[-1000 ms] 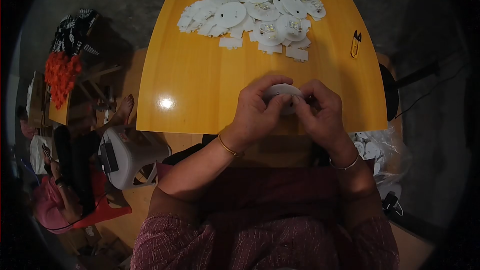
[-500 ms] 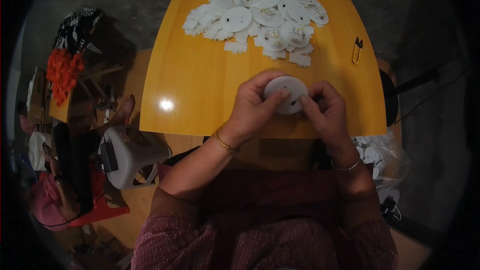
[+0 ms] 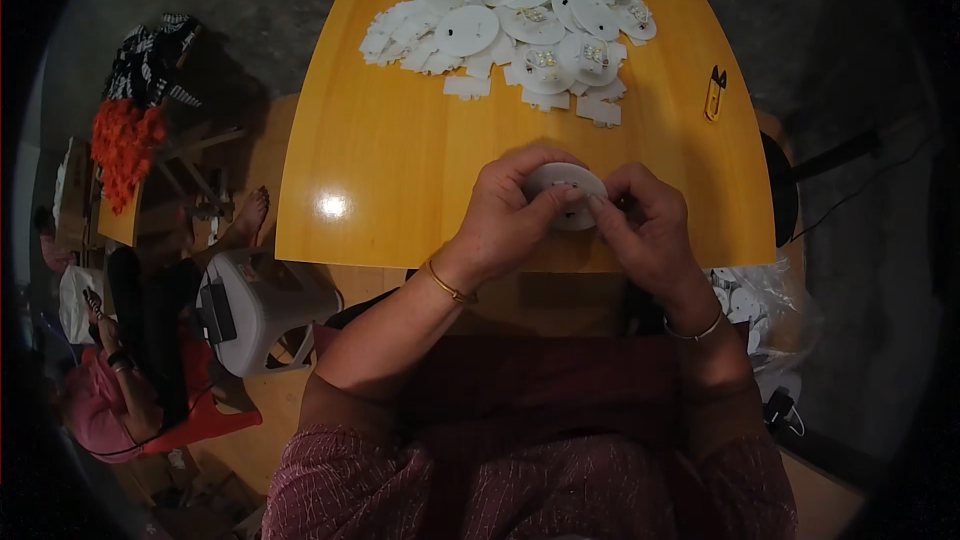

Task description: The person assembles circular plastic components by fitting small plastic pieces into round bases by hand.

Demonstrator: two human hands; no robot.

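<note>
A round white plastic disc [image 3: 562, 176] with small dark spots on its face is held over the near edge of the yellow table [image 3: 400, 180]. My left hand [image 3: 512, 202] grips its left side, thumb across the face and fingers behind. At the right rim, my right hand [image 3: 643, 222] is closed with thumb and fingertips pressed on the disc. What lies under those fingertips is hidden. Beyond my hands lies a pile of similar white discs [image 3: 468, 32] and flat rectangular white pieces [image 3: 598, 112], some bearing small yellowish parts and wires.
Yellow thread snips [image 3: 715, 93] lie at the table's right. A clear bag of white pieces [image 3: 748, 302] stands below the right edge. To the left are a grey stool [image 3: 262, 325] with a black box [image 3: 216, 311], a seated person [image 3: 115, 390], and orange material [image 3: 127, 152].
The disc has tilted and shifted slightly left in my hands. My right thumb has moved a little left over its face, toward my left thumb.
</note>
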